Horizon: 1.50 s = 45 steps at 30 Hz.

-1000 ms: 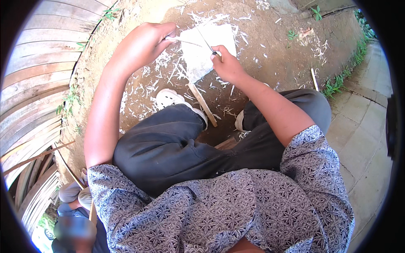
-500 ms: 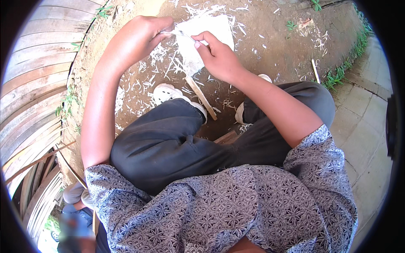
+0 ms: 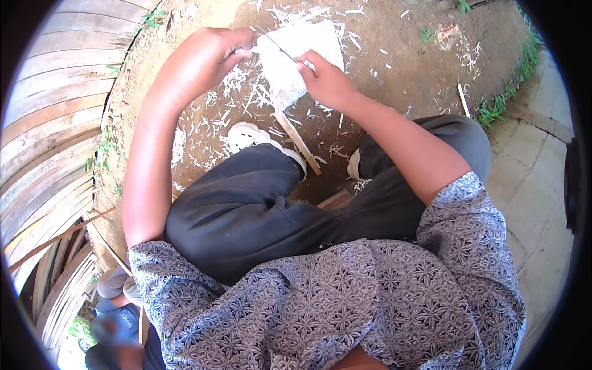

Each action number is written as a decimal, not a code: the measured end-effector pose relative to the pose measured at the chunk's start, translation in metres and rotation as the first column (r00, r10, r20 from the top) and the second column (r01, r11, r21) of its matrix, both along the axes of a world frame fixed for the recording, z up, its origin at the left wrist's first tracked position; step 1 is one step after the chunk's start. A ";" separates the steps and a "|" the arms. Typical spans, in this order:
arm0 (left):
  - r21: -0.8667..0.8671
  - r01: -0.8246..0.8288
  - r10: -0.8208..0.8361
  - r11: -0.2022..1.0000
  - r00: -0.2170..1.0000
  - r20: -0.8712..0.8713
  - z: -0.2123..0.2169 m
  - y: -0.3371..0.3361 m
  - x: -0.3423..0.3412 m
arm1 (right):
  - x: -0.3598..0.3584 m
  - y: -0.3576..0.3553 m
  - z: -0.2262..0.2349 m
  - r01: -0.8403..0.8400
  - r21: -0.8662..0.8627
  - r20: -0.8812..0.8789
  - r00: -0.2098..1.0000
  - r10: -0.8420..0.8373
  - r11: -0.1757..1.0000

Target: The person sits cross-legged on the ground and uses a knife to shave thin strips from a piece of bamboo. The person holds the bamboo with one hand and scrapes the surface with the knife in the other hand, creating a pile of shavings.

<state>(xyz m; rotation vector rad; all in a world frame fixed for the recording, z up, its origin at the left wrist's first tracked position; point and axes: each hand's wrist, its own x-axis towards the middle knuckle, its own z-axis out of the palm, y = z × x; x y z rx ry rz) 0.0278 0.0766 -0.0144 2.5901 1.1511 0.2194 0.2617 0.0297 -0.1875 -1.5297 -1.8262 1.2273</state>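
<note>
My left hand (image 3: 209,58) is closed, with its thumb and fingers pinching a small pale piece of wood (image 3: 254,49) that mostly hides in the grip. Opposite it, my right hand (image 3: 328,81) wraps round the handle of a thin-bladed knife (image 3: 280,50). The blade slants up and left, its tip close to my left fingertips. Whether the edge touches the wood I cannot tell. Both hands hover over a bright white, flat-looking piece (image 3: 311,46) lying on the ground.
Curly pale shavings (image 3: 250,102) litter the brown soil. A wooden stick (image 3: 297,143) lies between my shoes (image 3: 246,137). Curved wooden slats (image 3: 55,111) line the left side, paving (image 3: 536,166) the right. Another person (image 3: 117,314) is at the lower left.
My right hand has shifted slightly right and down, and more of the knife blade shows. The blade now angles up past my left fingertips. My left hand has barely moved.
</note>
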 end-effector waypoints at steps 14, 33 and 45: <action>-0.078 -0.031 0.030 0.996 0.999 -0.010 0.002 0.005 0.003 | 0.015 -0.017 -0.037 0.084 0.048 0.057 0.995 -0.087 0.995; -0.199 -0.178 0.167 0.964 0.983 -0.075 -0.002 0.001 -0.014 | -0.012 0.008 0.062 0.013 -0.134 -0.162 0.986 -0.035 0.991; -0.120 -0.181 0.172 0.976 0.981 -0.087 0.003 0.005 -0.011 | 0.004 0.011 0.021 0.099 -0.188 0.023 0.995 -0.096 0.977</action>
